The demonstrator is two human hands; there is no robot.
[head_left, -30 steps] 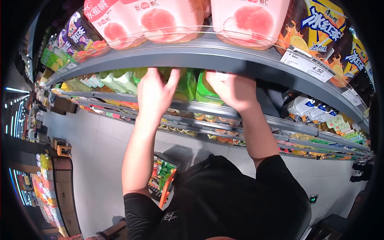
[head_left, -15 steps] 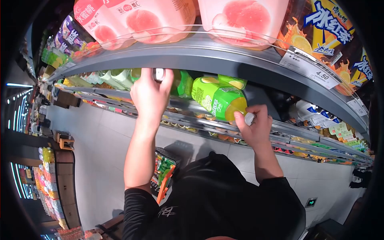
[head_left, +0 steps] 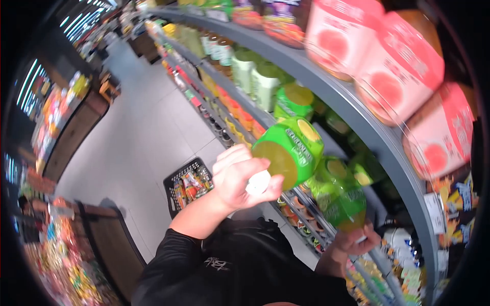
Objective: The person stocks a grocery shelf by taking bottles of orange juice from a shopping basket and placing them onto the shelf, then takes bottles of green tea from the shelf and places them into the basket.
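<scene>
My left hand (head_left: pixel 242 178) is closed round the white cap and neck of a large green-labelled bottle (head_left: pixel 296 148), which is tilted with its base toward the shelf. Lower right, my right hand (head_left: pixel 354 240) grips the cap end of a second green-labelled bottle (head_left: pixel 339 196), slightly blurred, at the shelf's front. The two bottles are close together and overlap in view. Behind them on the lower shelf stands another green bottle (head_left: pixel 295 99), beside pale green bottles (head_left: pixel 264 84).
Pink peach drink bottles (head_left: pixel 398 66) line the upper shelf, whose grey edge (head_left: pixel 357 109) curves over the hands. A black basket (head_left: pixel 186 186) with packages is on the floor. A display counter (head_left: pixel 71 137) stands at the left, and a person (head_left: pixel 30 209) is at the far left.
The view has turned toward the aisle on the left. My left hand has drawn a green bottle out from the shelf by its cap. My right hand still holds its bottle, now lower right.
</scene>
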